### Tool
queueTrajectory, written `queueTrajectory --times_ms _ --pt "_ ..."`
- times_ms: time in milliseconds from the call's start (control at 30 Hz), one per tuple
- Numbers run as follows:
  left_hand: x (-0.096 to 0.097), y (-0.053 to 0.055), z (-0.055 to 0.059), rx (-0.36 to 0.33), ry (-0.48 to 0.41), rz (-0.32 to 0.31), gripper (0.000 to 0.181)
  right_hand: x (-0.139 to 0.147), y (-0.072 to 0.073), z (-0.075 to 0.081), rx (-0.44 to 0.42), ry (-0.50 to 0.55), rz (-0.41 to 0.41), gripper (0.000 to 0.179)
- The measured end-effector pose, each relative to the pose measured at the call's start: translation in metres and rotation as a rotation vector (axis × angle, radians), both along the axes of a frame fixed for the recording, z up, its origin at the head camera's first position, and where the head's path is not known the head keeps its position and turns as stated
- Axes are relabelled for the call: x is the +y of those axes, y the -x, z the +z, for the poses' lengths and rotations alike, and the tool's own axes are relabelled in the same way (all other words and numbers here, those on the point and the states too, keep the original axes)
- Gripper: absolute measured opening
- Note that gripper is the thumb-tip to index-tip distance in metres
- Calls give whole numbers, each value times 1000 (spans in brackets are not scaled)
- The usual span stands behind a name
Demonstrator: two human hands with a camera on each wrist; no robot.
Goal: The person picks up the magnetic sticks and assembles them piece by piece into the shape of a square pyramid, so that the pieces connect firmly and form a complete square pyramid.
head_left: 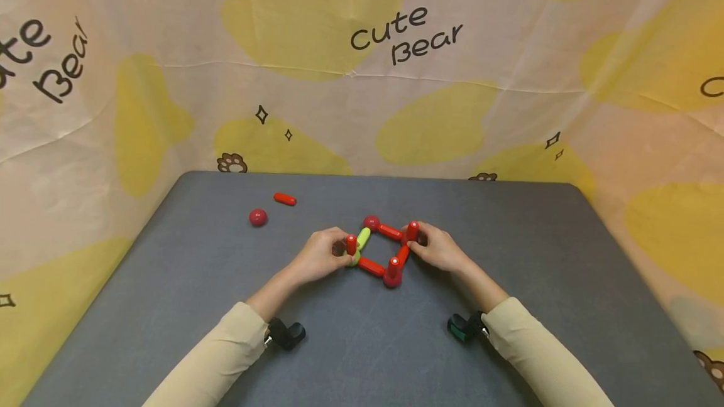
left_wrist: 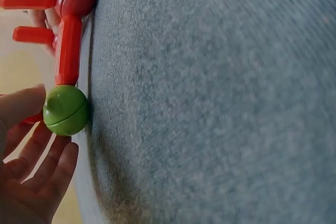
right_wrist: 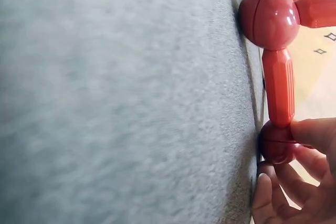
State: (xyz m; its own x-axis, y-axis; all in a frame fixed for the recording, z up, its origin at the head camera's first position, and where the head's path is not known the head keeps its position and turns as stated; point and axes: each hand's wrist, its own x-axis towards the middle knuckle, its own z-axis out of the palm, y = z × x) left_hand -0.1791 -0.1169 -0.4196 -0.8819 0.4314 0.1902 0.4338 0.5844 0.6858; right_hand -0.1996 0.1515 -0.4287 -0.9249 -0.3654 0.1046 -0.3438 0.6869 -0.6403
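A four-sided frame of balls and rods lies on the grey table (head_left: 362, 344). Its sides are three red rods, one being the front rod (head_left: 371, 267), and a light green rod (head_left: 363, 239). My left hand (head_left: 322, 256) grips the green ball (left_wrist: 65, 110) at the left corner, thumb and fingers on either side. My right hand (head_left: 438, 249) holds the red ball (right_wrist: 276, 142) at the right corner, partly covering it. Upright red rods (head_left: 351, 244) stand at both these corners and on the front red ball (head_left: 392, 278). The back red ball (head_left: 371, 223) has no upright rod.
Left of the frame, toward the table's back, lie a loose red ball (head_left: 257, 217) and a loose red rod (head_left: 285, 198). A patterned cloth (head_left: 430, 118) hangs behind the table. Dark camera mounts (head_left: 286, 333) sit at both wrists.
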Motion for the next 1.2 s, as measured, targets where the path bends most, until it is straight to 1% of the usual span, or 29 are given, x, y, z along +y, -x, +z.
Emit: queueTrajectory --times_ms 233,533,700,867,967,1067,1133,1200 --pt "5 -6 1 36 48 -11 14 -2 9 2 -36 6 -42 32" --pt "11 -14 2 7 60 -4 15 -8 21 3 -98 20 -48 32" --pt "14 -20 2 11 48 -37 15 -11 24 6 -143 28 -49 34" --pt "18 -24 1 2 34 -69 13 -13 25 7 -152 23 -49 35" --pt "19 -25 1 -3 41 -84 14 -13 25 8 -151 19 -50 34" --pt "16 -23 3 -44 32 -101 15 -12 23 8 -142 14 -51 34" --pt "13 -21 5 -78 22 -98 17 -10 20 8 -131 15 -49 36" --pt "10 -18 7 -86 8 -91 19 -6 17 6 -117 18 -48 37"
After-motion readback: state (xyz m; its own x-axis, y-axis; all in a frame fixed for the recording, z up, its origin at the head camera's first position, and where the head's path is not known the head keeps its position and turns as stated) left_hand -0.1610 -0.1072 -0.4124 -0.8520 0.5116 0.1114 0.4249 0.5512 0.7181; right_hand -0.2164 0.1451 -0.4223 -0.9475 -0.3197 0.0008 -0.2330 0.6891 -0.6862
